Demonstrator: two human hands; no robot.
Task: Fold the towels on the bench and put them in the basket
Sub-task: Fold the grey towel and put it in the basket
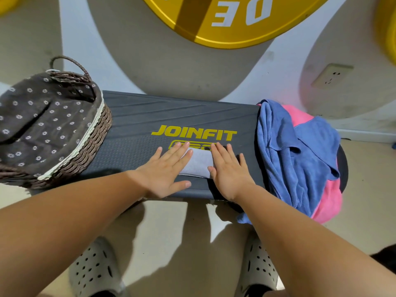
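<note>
A small folded grey towel (199, 162) lies on the dark bench (150, 116), just below the yellow lettering. My left hand (166, 170) lies flat with straight fingers on the towel's left side. My right hand (228, 171) lies flat on its right side, fingers straight. A crumpled blue towel (285, 155) and a pink towel (327, 200) under it hang over the bench's right end. The wicker basket (94, 138) with a brown flowered liner stands on the bench's left end.
A large yellow weight plate (231, 20) leans against the wall behind the bench. A wall socket (331, 76) sits at the right. My two feet in perforated clogs (94, 271) stand on the floor in front of the bench.
</note>
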